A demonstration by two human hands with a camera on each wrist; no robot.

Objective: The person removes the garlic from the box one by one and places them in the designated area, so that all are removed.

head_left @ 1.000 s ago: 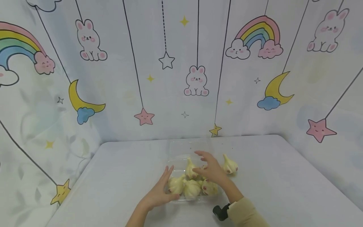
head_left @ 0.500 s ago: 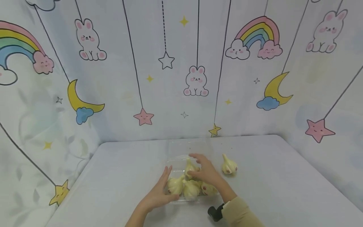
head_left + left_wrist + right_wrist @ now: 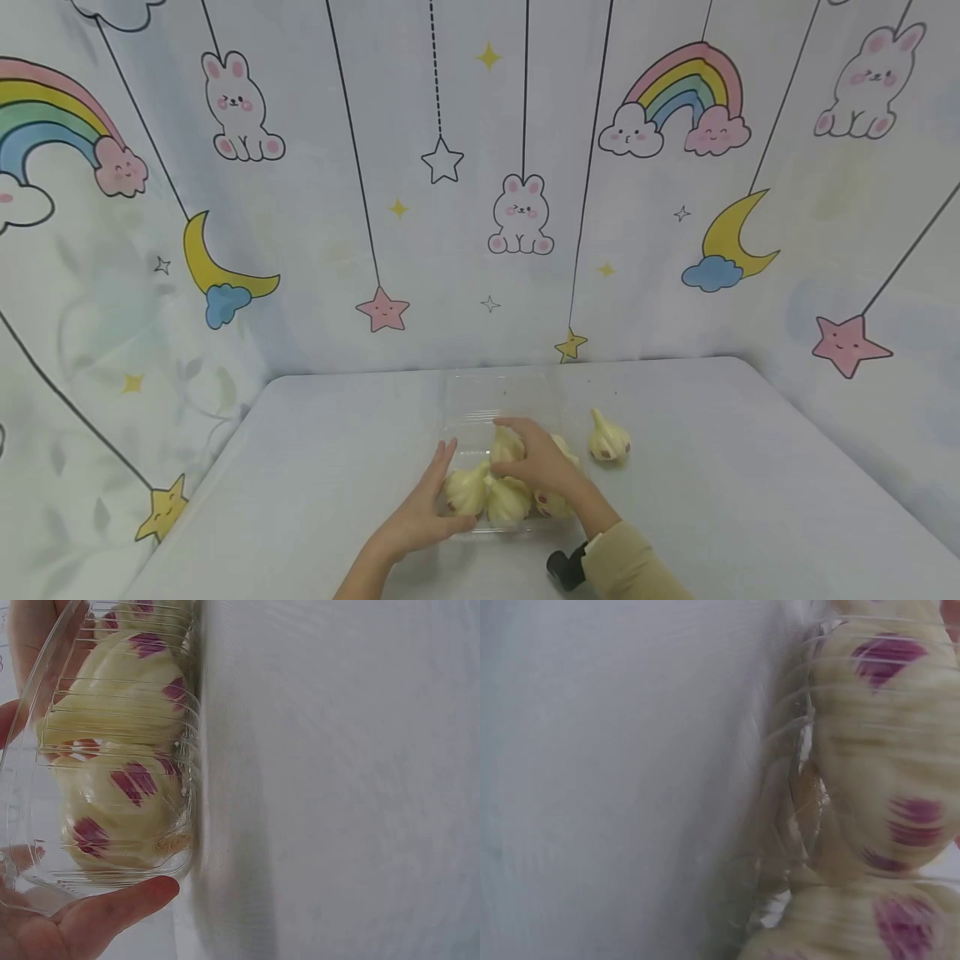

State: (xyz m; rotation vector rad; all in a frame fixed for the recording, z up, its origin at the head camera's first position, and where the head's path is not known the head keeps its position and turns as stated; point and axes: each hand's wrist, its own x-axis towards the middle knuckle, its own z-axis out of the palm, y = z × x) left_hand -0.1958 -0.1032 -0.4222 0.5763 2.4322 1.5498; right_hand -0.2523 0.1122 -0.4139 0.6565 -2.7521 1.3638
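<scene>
A clear plastic box (image 3: 471, 437), its lid (image 3: 480, 390) folded back, holds several pale garlic bulbs with purple marks. My left hand (image 3: 416, 517) lies against the box's front left corner, thumb along the front and straight fingers up the left side. In the left wrist view the thumb (image 3: 120, 907) touches the box wall beside a garlic bulb (image 3: 124, 802). Reaching over the box, my right hand (image 3: 547, 462) has fingers and thumb around the upper garlic bulb (image 3: 507, 446). The right wrist view shows bulbs (image 3: 885, 750) through the wall, but not the fingertips.
One loose garlic bulb (image 3: 609, 438) lies on the white table (image 3: 337, 450), right of the box. A black wrist device (image 3: 566, 568) sits at the right sleeve. A printed curtain (image 3: 315, 208) closes off the back and sides.
My right hand has moved left and a little down, its thumb and fingers closing around the upper bulb. My left hand stays at the box corner.
</scene>
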